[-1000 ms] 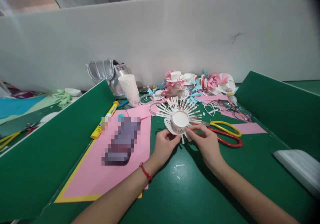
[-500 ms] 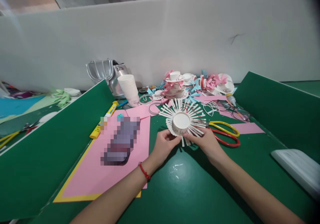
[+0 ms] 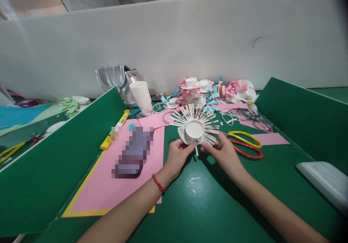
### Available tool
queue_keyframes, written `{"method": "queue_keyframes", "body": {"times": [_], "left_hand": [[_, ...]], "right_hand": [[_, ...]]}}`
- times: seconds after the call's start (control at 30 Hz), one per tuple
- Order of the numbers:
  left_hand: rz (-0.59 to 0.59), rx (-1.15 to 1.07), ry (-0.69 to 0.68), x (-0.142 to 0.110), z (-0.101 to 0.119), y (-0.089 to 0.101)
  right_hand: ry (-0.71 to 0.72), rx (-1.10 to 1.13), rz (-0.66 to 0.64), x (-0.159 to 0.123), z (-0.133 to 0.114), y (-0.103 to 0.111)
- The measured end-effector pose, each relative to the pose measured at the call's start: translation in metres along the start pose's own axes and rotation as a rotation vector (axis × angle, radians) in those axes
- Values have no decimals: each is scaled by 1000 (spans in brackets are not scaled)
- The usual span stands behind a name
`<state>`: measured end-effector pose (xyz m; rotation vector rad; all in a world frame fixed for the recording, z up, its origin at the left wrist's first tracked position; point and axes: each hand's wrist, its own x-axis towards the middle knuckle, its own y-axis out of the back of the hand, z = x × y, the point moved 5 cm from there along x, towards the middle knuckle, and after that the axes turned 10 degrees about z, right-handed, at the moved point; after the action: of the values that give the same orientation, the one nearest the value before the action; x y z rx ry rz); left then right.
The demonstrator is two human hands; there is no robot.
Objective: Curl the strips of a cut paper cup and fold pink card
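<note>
A white paper cup (image 3: 194, 129), its wall cut into many narrow strips fanned out flat around the round base, is held a little above the green table. My left hand (image 3: 177, 155) grips its lower left edge between thumb and bent fingers. My right hand (image 3: 225, 152) has its thumb and fingertips on the strips at the lower right; part of its grip is hidden by the strips. One strip hangs down between my thumbs. Scissors with yellow and red handles (image 3: 246, 144) lie just right of my right hand, their blades mostly hidden behind it.
Pink sheets (image 3: 95, 188) with a phone (image 3: 133, 152) on top lie at the left, beside a yellow glue stick (image 3: 115, 129). A stack of paper cups (image 3: 141, 96) and cut-paper pieces (image 3: 190, 94) stand at the back. Green dividers (image 3: 304, 112) flank the table; a white block (image 3: 323, 185) lies right.
The fanned paper cup has turned slightly and shifted a little left and up. My right hand's fingers have moved along the strips, its index finger now raised at their right side.
</note>
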<state>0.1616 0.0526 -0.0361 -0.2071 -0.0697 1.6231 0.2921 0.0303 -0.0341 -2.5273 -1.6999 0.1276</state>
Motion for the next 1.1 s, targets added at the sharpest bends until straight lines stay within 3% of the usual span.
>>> {"method": "queue_keyframes", "body": {"times": [0.2,0.37,0.6,0.9,1.0,1.1], "left_hand": [[25,39,-49,1,1,0],[-32,-30,44,4,-6,0],[-83,-100,126,6,-16,-1],[-80,-57,70,3,-10,-1],[-72,-53,46,4,-11,0],[-43,-56,43,6,-11,1]], "right_hand": [[102,-31,63,-5,-6,6],[284,-322,-35,-9,-9,-1],[154,-207,-64,-8,-2,-5],[193,-302,-80,-8,-1,-5],[256,-331,-107,-10,-2,-7],[426,-459,-138,-14,-8,-9]]}}
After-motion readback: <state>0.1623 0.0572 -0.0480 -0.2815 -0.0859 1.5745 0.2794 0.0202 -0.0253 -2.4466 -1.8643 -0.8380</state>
